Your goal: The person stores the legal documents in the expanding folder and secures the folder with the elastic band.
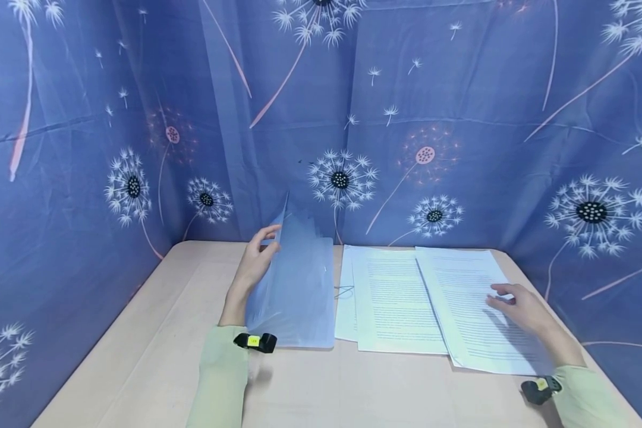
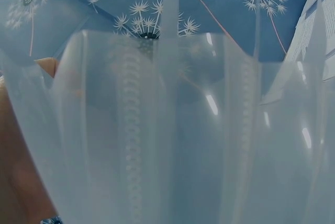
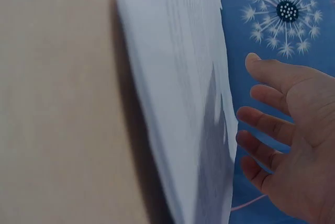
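Count: hands, 2; clear plastic folder, 1; groups of white paper, 3, overlapping in a row; black wrist units with yellow labels, 2; pale green sleeves, 2.

Folder lies on the pale surface, left of the papers. Several translucent leaves stand raised and fanned at its far side; they overlap too much for an exact count. Two beaded vertical strips show through the plastic in the left wrist view.

Left hand: at the folder's left side. Fingers bent, thumb and forefinger pinching the edge of one raised leaf; remaining leaves lie to the right of the fingertips. In the left wrist view, part of this hand shows at the left border, beside the plastic.

Right hand: over the right-hand paper stack, fingers loosely curved, released, holding nothing. Right wrist view shows all 5 digits spread a little, apart from the paper. Folder is well apart from these fingers, beyond the papers.

Paper order, left to right: partly covered sheet, just beside the folder; middle printed sheet, lapping over it; right-hand stack, tilted, lapping over the middle one. Sheets per group: cannot tell.

One thin looped outline at the folder's right edge; material unclear.

Blue dandelion-print cloth behind and at both sides.
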`<state>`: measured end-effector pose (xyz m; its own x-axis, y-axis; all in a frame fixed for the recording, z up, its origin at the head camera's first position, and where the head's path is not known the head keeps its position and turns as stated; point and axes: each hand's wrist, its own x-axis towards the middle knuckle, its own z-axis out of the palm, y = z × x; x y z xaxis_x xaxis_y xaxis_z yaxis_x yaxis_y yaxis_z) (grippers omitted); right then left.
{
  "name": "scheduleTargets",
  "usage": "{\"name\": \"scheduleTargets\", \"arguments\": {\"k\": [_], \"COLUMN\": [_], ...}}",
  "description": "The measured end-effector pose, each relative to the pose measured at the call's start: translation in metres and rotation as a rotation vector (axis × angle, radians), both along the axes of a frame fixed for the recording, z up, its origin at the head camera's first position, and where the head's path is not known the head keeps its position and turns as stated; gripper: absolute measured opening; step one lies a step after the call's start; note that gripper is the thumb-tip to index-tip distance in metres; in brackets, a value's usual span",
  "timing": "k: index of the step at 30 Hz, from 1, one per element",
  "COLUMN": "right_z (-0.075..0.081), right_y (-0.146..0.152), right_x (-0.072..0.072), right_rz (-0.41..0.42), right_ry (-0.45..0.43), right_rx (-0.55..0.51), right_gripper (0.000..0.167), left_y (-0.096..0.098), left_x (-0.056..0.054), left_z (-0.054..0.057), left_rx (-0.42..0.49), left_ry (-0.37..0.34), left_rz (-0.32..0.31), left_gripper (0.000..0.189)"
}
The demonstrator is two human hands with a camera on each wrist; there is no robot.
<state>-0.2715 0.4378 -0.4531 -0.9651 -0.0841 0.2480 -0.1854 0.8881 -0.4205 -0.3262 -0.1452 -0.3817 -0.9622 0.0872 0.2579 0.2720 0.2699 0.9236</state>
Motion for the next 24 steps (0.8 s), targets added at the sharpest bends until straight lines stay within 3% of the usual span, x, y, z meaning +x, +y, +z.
{"name": "scheduleTargets", "arguments": {"k": [18, 24], "right_z": [-0.002, -0.005], "right_y": [0.021, 0.029], "right_x": [0.006, 0.004], "right_rz": [-0.034, -0.069], "right_ry": [-0.055, -0.095], "right_rx": [0.039, 0.083], "right_gripper": [0.054, 0.062], "left_y": [-0.001, 0.0], "left_x": [0.0, 0.007], "left_z": [0.001, 0.01], "left_rx": [-0.003, -0.005], "left_ry": [0.004, -0.024], "left_rz": [-0.002, -0.016], "left_gripper": [0.05, 0.052]}}
